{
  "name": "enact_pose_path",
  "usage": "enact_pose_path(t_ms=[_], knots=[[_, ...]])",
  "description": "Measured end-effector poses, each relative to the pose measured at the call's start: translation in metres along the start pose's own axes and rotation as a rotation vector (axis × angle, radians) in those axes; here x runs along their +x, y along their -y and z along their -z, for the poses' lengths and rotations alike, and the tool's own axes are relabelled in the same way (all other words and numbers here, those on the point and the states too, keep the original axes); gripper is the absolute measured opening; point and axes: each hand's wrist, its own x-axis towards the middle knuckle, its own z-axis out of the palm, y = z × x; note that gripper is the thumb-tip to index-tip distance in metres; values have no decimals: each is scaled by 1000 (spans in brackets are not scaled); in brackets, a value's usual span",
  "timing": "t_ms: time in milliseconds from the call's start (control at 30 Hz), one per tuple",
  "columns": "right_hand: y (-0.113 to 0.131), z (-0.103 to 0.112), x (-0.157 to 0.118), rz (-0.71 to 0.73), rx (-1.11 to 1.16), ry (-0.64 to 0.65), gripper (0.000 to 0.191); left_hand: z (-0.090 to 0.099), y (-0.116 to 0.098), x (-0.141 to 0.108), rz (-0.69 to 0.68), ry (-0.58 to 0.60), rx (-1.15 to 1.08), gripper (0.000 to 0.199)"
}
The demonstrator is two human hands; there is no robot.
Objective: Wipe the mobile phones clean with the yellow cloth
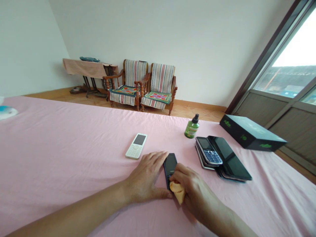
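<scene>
A dark keypad phone (170, 163) lies on the pink cloth (74, 141) between my hands. My left hand (148, 177) grips it along its left side, fingertips at the top corner and thumb near the bottom end. Bunched in my right hand (189, 184) is an orange-yellow cloth (177, 191), pressed on the phone's lower part, so most of its keys are hidden. A white keypad phone (136, 146) rests beyond my left hand. To the right are a stacked silver and blue keypad phone (209, 152) and a pile of larger black phones (230, 158).
A green spray bottle (192, 127) stands behind the phones. At the far right edge lies a black and grey box (251, 131). Two wooden chairs (160, 79) and a covered sewing table (86, 68) stand by the wall. Something white and blue (7, 112) is at far left.
</scene>
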Motion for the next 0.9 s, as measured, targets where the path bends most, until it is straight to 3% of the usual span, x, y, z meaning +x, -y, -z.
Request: enact_pose_path(t_ms=[200, 333, 467, 567, 900], knots=[[5, -1, 0, 25, 177, 18, 20, -2, 2, 0, 0, -3, 14, 98], [1, 12, -3, 19, 317, -41, 31, -2, 2, -1, 27, 17, -17, 109], [-13, 26, -8, -111, 285, -121, 39, -3, 3, -3, 44, -2, -43, 116], [-20, 30, -13, -152, 227, -95, 33, -4, 3, -3, 47, -11, -49, 115], [-15, 23, -13, -140, 133, -45, 27, -1, 2, -1, 49, 11, -32, 110]])
